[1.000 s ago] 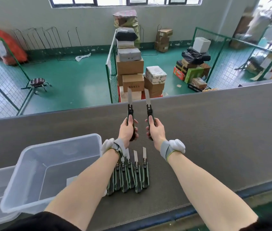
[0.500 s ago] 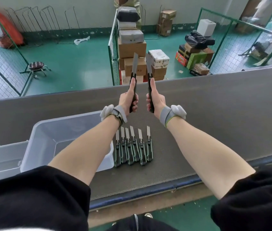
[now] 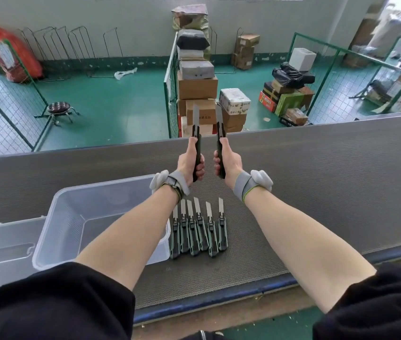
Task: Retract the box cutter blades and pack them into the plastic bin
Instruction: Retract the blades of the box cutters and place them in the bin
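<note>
My left hand [image 3: 191, 161] grips a dark green box cutter [image 3: 197, 133] upright, its blade out and pointing away from me. My right hand [image 3: 227, 163] holds a second box cutter [image 3: 220, 128] the same way, close beside the first. Both thumbs rest along the handles near the sliders. On the grey mat lie several more box cutters [image 3: 198, 229] in a row, blades out, just right of the clear plastic bin [image 3: 54, 224]. My left forearm crosses over the bin's right side. The bin looks empty.
A clear lid or second bin [image 3: 0, 251] lies to the left of the bin. The grey mat table [image 3: 329, 180] ends at a blue front edge [image 3: 219, 300]. Beyond the table are a green floor, stacked cardboard boxes [image 3: 197, 87] and green wire fences.
Both hands stay raised with a cutter each. The blades appear shorter than half a second ago, and both thumbs have slid down the handles. The camera view has shifted.
</note>
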`<state>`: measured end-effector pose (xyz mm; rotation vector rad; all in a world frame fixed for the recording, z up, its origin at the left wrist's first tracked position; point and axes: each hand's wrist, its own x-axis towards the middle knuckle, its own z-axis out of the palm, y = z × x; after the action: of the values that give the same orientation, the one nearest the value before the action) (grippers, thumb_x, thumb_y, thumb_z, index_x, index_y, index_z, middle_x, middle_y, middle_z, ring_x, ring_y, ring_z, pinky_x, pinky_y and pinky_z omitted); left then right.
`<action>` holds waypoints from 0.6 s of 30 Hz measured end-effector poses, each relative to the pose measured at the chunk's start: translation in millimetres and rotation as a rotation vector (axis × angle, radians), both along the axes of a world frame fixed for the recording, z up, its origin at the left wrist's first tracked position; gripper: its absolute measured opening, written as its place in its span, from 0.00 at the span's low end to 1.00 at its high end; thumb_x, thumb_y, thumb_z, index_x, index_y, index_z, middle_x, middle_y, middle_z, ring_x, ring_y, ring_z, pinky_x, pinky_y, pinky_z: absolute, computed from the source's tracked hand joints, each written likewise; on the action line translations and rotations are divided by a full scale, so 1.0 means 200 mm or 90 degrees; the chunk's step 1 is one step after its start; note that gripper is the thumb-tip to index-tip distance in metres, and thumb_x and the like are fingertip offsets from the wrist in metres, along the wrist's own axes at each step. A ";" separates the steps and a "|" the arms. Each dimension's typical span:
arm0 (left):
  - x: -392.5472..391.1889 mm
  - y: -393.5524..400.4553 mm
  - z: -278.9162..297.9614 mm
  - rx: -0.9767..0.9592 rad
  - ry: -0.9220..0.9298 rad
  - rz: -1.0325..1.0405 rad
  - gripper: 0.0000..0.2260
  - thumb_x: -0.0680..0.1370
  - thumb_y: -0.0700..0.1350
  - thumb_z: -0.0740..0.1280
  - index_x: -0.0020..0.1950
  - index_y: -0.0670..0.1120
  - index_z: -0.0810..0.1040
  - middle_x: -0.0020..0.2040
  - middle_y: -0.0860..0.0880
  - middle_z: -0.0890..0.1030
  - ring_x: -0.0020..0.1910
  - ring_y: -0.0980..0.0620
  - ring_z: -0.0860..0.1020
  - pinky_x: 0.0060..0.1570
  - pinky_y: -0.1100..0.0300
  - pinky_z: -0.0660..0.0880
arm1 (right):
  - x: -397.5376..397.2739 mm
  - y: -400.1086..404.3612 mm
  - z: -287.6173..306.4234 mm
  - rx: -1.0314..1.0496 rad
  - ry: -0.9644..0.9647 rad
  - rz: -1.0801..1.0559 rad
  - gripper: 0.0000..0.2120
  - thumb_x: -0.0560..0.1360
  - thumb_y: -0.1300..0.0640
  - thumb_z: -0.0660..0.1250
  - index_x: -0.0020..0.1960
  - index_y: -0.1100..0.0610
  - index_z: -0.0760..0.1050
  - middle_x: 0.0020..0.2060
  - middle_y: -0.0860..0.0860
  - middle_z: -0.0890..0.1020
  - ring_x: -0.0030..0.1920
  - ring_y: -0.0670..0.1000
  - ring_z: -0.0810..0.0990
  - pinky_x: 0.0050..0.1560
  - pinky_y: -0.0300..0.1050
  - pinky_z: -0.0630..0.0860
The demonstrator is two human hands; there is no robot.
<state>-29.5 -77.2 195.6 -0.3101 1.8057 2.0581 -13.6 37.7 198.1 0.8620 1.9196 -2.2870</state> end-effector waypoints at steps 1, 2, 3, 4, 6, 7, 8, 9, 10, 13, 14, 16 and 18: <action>0.00 0.00 0.00 0.012 0.008 -0.001 0.24 0.74 0.63 0.59 0.29 0.45 0.70 0.22 0.49 0.65 0.20 0.51 0.62 0.24 0.64 0.62 | -0.01 0.00 0.00 -0.002 0.021 0.002 0.20 0.75 0.41 0.63 0.34 0.55 0.78 0.26 0.49 0.74 0.23 0.49 0.68 0.27 0.39 0.69; 0.00 0.00 0.00 0.026 0.016 -0.002 0.21 0.76 0.60 0.58 0.33 0.44 0.71 0.23 0.49 0.66 0.20 0.51 0.62 0.24 0.64 0.61 | -0.01 -0.01 -0.01 -0.005 0.048 0.006 0.17 0.77 0.45 0.62 0.38 0.56 0.79 0.28 0.49 0.75 0.24 0.48 0.69 0.27 0.40 0.69; -0.01 0.00 -0.01 0.040 0.022 -0.003 0.19 0.79 0.56 0.57 0.37 0.44 0.72 0.24 0.48 0.67 0.20 0.51 0.62 0.24 0.64 0.61 | -0.02 -0.01 -0.01 -0.008 0.074 0.011 0.15 0.79 0.49 0.61 0.41 0.56 0.80 0.29 0.50 0.76 0.25 0.48 0.70 0.27 0.40 0.70; -0.01 -0.01 -0.01 0.050 0.024 -0.006 0.16 0.80 0.53 0.55 0.41 0.43 0.71 0.26 0.48 0.68 0.21 0.52 0.63 0.24 0.64 0.61 | -0.03 -0.01 -0.01 -0.010 0.096 0.014 0.13 0.80 0.52 0.60 0.44 0.57 0.79 0.31 0.51 0.77 0.25 0.48 0.70 0.27 0.41 0.71; 0.00 -0.02 -0.02 0.058 0.034 -0.002 0.12 0.81 0.47 0.53 0.48 0.41 0.71 0.30 0.47 0.70 0.20 0.52 0.65 0.24 0.66 0.61 | -0.04 -0.03 -0.02 -0.016 0.133 0.030 0.11 0.82 0.58 0.58 0.46 0.59 0.76 0.34 0.53 0.78 0.27 0.48 0.71 0.29 0.42 0.72; 0.00 -0.03 -0.01 0.059 0.047 0.004 0.10 0.81 0.44 0.53 0.50 0.40 0.70 0.32 0.46 0.70 0.20 0.52 0.66 0.23 0.66 0.61 | -0.04 -0.04 -0.02 -0.021 0.148 0.040 0.10 0.82 0.60 0.56 0.46 0.60 0.74 0.35 0.54 0.79 0.28 0.48 0.72 0.30 0.42 0.72; 0.00 -0.04 -0.01 0.061 0.065 0.013 0.08 0.80 0.41 0.52 0.52 0.40 0.69 0.33 0.45 0.71 0.19 0.52 0.67 0.23 0.67 0.62 | -0.05 -0.05 -0.02 -0.024 0.161 0.052 0.09 0.82 0.62 0.55 0.48 0.61 0.73 0.37 0.55 0.79 0.29 0.49 0.73 0.31 0.43 0.73; -0.01 -0.06 0.00 0.064 0.084 0.020 0.07 0.79 0.37 0.51 0.52 0.40 0.68 0.34 0.43 0.71 0.19 0.52 0.68 0.23 0.66 0.62 | -0.05 -0.06 -0.02 -0.028 0.171 0.065 0.09 0.82 0.63 0.54 0.50 0.62 0.73 0.38 0.55 0.79 0.30 0.49 0.73 0.31 0.43 0.74; -0.01 -0.06 -0.01 0.068 0.100 0.024 0.08 0.78 0.34 0.51 0.51 0.40 0.68 0.35 0.42 0.72 0.20 0.52 0.68 0.23 0.66 0.62 | -0.05 -0.06 -0.02 -0.027 0.179 0.077 0.09 0.82 0.64 0.54 0.52 0.63 0.72 0.39 0.54 0.79 0.31 0.49 0.74 0.32 0.44 0.74; -0.02 -0.11 -0.02 0.075 0.121 0.050 0.13 0.74 0.31 0.50 0.53 0.38 0.70 0.40 0.38 0.72 0.21 0.51 0.69 0.23 0.65 0.63 | -0.05 -0.09 -0.02 -0.037 0.190 0.112 0.10 0.82 0.65 0.52 0.53 0.63 0.72 0.41 0.54 0.79 0.32 0.49 0.74 0.32 0.44 0.76; -0.02 -0.12 -0.02 0.070 0.122 0.059 0.14 0.74 0.31 0.50 0.54 0.38 0.70 0.40 0.38 0.72 0.22 0.51 0.69 0.23 0.65 0.63 | -0.05 -0.09 -0.03 -0.040 0.193 0.118 0.10 0.82 0.65 0.52 0.52 0.62 0.72 0.42 0.54 0.78 0.32 0.49 0.74 0.32 0.44 0.77; -0.02 -0.15 -0.03 0.058 0.124 0.079 0.14 0.74 0.31 0.50 0.54 0.39 0.69 0.39 0.39 0.72 0.22 0.51 0.69 0.23 0.65 0.63 | -0.05 -0.12 -0.03 -0.039 0.189 0.137 0.10 0.82 0.65 0.52 0.53 0.62 0.72 0.41 0.54 0.78 0.32 0.49 0.74 0.32 0.44 0.77; -0.01 -0.18 -0.02 0.053 0.127 0.087 0.14 0.74 0.31 0.50 0.54 0.40 0.69 0.38 0.40 0.72 0.22 0.50 0.69 0.24 0.65 0.63 | -0.07 -0.15 -0.03 -0.042 0.181 0.152 0.10 0.82 0.65 0.52 0.53 0.62 0.72 0.41 0.54 0.77 0.32 0.49 0.73 0.32 0.43 0.76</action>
<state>-31.5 -113.9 191.4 -0.2180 1.8498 2.3257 -26.8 7.9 191.2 0.2923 1.9104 -2.4114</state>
